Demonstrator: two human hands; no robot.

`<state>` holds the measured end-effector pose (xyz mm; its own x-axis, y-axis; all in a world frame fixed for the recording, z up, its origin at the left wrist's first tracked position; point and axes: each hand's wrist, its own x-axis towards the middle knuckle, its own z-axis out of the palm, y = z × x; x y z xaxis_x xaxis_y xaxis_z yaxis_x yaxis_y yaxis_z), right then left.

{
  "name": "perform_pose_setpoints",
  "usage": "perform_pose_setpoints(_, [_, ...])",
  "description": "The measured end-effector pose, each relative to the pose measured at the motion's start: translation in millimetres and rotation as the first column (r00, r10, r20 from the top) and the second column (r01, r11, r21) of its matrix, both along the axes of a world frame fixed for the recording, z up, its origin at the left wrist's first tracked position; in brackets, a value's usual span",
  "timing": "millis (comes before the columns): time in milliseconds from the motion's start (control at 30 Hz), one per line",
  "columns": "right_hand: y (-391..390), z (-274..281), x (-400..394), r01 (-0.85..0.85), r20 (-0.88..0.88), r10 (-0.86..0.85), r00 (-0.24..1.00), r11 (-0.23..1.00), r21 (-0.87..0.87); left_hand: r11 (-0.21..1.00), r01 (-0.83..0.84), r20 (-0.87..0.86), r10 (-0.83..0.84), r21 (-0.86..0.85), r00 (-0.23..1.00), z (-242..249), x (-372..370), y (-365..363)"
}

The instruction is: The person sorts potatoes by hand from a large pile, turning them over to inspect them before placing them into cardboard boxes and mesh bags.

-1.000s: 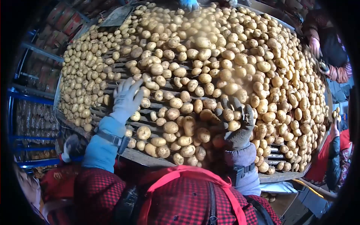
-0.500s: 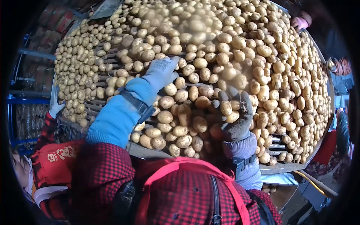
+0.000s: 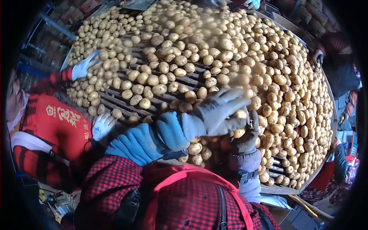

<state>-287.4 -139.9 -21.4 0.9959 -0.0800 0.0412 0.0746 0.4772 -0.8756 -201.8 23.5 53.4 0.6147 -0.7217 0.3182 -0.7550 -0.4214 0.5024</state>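
My left hand [image 3: 220, 112], in a pale grey glove, reaches across to my right hand. A potato [image 3: 240, 114] sits between its fingers and thumb, close to the right fingertips. My right hand [image 3: 246, 140], in a darker, dirt-stained glove, is curled palm up around another potato [image 3: 239, 133]; the left thumb partly covers it. Beneath both hands lie more potatoes [image 3: 196, 148] on the slatted sorting table [image 3: 188, 81]. Exactly how the two hands share the potatoes is partly hidden.
Potatoes [image 3: 291, 96] are heaped over the right side of the table. A co-worker in a red apron [image 3: 57, 120] stands at my left, with one gloved hand [image 3: 85, 66] among potatoes and the other glove [image 3: 102, 126] near my sleeve. Other people stand along the right edge.
My left hand has moved right and nearer, from the potatoes to my right hand. More slats show at centre left. The view has shifted, showing more of the left co-worker.
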Motion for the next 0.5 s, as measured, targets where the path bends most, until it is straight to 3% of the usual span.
perform_pose_setpoints(33, [8, 29, 3, 0.069, -0.241, 0.071, 0.968, 0.848, 0.525, 0.999, -0.012, -0.005, 0.012, -0.038, 1.0, 4, -8, 2])
perform_pose_setpoints(133, [-5, 18, 3, -0.041, -0.1, 0.093, 0.991, 0.901, 0.431, 0.985, -0.148, -0.047, 0.144, -0.088, 0.988, 14, -17, 34])
perform_pose_setpoints(167, [-2, 31, 8, 0.092, -0.283, 0.019, 0.959, 0.922, 0.376, 0.968, -0.251, 0.034, 0.25, 0.028, 0.968, 14, -21, 56])
perform_pose_setpoints(200, [-15, 7, 6, -0.124, -0.085, 0.205, 0.975, 0.821, 0.557, 0.943, -0.312, 0.218, 0.284, 0.111, 0.934, -5, -19, 81])
perform_pose_setpoints(267, [6, 36, 7, 0.205, -0.261, -0.069, 0.963, 0.818, 0.537, 0.851, -0.388, 0.203, 0.335, 0.353, 0.92, -15, -35, 125])
perform_pose_setpoints(300, [-5, 10, 7, 0.161, -0.23, -0.054, 0.972, 0.866, 0.474, 0.775, -0.408, 0.141, 0.391, 0.484, 0.91, -29, -45, 151])
perform_pose_setpoints(333, [-12, 23, 9, -0.181, 0.021, 0.252, 0.967, 0.632, 0.753, 0.779, -0.426, 0.056, 0.453, 0.46, 0.89, -26, -50, 166])
perform_pose_setpoints(367, [-8, 24, 7, -0.05, -0.098, 0.124, 0.987, 0.832, 0.552, 0.634, -0.554, 0.276, 0.489, 0.539, 0.828, -25, -58, 181])
perform_pose_setpoints(400, [-2, 23, 5, 0.071, -0.172, -0.021, 0.985, 0.953, 0.294, 0.538, -0.633, 0.385, 0.508, 0.557, 0.771, -22, -62, 198])
perform_pose_setpoints(433, [0, 22, 4, 0.077, -0.148, -0.055, 0.987, 0.986, 0.148, 0.503, -0.693, 0.365, 0.603, 0.517, 0.71, -20, -63, 216])
perform_pose_setpoints(467, [-1, 17, 7, 0.099, -0.153, -0.066, 0.986, 0.971, 0.218, 0.463, -0.749, 0.345, 0.685, 0.474, 0.641, -16, -63, 232])
perform_pose_setpoints(500, [-9, 10, 11, -0.048, -0.065, 0.084, 0.994, 0.899, 0.434, 0.46, -0.782, 0.396, 0.683, 0.42, 0.614, -11, -65, 244])
